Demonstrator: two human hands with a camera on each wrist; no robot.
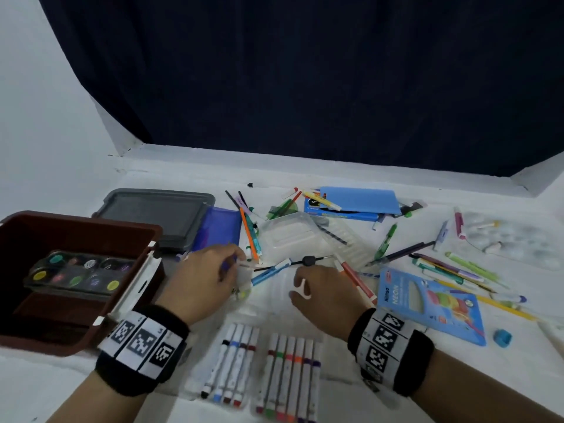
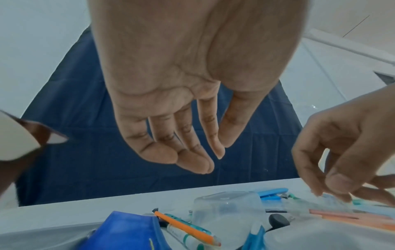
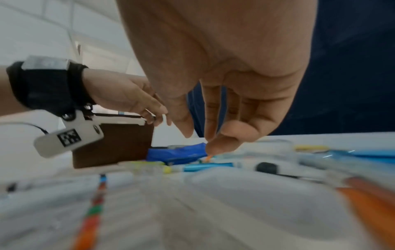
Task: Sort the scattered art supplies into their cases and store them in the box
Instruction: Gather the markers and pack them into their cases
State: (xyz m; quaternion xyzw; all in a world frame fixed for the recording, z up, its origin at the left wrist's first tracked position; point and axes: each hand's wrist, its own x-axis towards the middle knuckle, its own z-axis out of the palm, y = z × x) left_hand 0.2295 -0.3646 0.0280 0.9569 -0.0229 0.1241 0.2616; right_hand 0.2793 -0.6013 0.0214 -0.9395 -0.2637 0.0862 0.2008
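Currently both hands, left and right, hover fingers loosely relaxed, holding nothing, over scattered pens right of box.

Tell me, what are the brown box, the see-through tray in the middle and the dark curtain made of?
The brown rectangular storage box looks like hard, smooth plastic: moulded rim, slight sheen. The clear ridged tray seems thin, glossy plastic, since the white table shows through it. The dark navy curtain behind appears to be matte cloth, with faint fold creases; which fabric, I cannot tell.
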